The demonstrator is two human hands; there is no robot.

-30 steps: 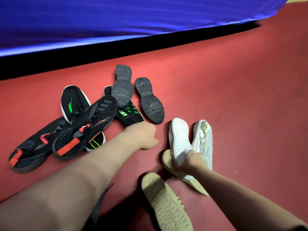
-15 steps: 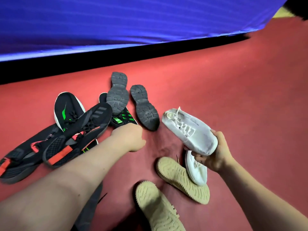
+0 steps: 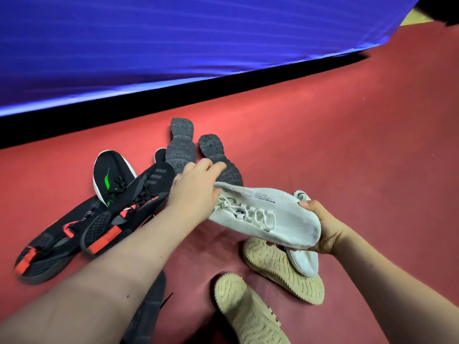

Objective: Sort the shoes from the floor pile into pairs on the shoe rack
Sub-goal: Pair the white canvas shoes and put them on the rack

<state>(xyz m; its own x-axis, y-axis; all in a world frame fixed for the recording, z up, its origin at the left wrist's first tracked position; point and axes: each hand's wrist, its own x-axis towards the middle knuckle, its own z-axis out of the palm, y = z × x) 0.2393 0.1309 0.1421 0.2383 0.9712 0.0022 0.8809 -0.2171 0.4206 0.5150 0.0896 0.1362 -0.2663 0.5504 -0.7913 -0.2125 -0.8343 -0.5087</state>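
— What are the hands doing?

— The right hand (image 3: 325, 232), at four o'clock, is gripping the toe of a white shoe (image 3: 268, 214), holding it off the red floor (image 3: 347, 145) with its laces facing up. The left hand (image 3: 193, 192), near the middle, is touching the shoe's heel end; I cannot tell whether its fingers are closing round it.

— And the other shoes?

— A second white shoe (image 3: 304, 264) is lying under the right hand, across one of two tan shoes (image 3: 278, 266) resting sole-up at five o'clock. Two grey-soled shoes (image 3: 180, 145) are lying sole-up just beyond the left hand. Black shoes (image 3: 104, 234) are lying heaped at eight o'clock. A blue cloth (image 3: 198, 33) is hanging across twelve o'clock.
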